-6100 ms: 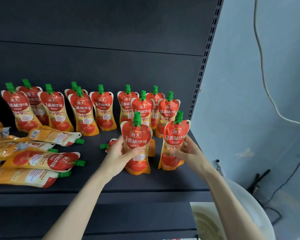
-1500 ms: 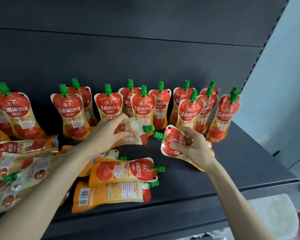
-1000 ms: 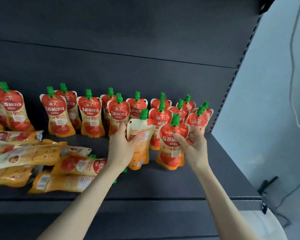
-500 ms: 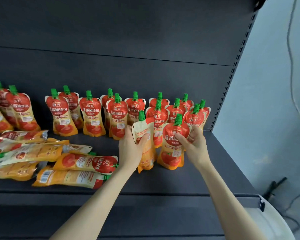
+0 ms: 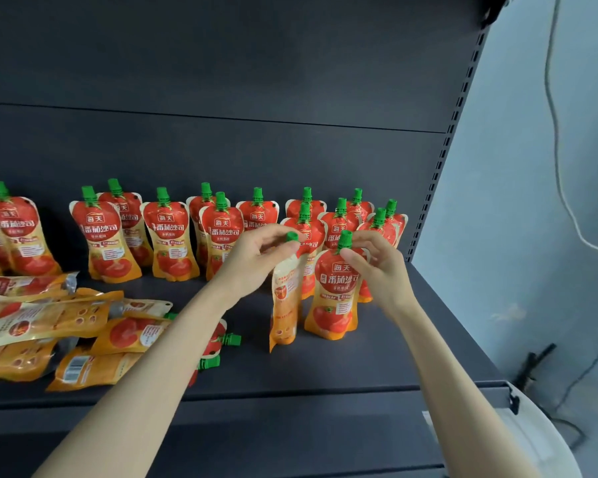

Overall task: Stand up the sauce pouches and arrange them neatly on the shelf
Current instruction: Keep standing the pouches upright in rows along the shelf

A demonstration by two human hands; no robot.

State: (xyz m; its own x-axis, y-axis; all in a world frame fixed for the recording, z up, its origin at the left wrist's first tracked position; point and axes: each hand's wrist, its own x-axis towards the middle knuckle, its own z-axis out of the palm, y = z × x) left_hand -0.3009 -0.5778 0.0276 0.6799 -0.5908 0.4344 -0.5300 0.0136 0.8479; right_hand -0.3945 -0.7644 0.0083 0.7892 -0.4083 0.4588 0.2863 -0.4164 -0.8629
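On the dark grey metal shelf (image 5: 377, 360) stood at least fourteen red-and-orange sauce pouches with green screw caps in rows against the back panel (image 5: 221, 150), the far-left ones cut off by the frame edge, so the count there was uncertain. Two more upright pouches stood in front of those rows, one in each hand. A heap of fallen pouches (image 5: 66, 326) lay flat at the left front, about seven as far as could be told, overlapping one another, two with green caps pointing right near the left forearm. The left hand (image 5: 252, 257) was partly closed, thumb and fingertips pinching the top of a pouch turned edge-on (image 5: 285, 305) just below its cap; that pouch stood slightly tilted, its base on the shelf. Just beside it to the right, the front-facing pouch (image 5: 335, 298) stood upright, and the right hand (image 5: 380, 267) curled loosely around its upper right shoulder, thumb touching the neck under the green cap. The two held pouches were touching or nearly so.
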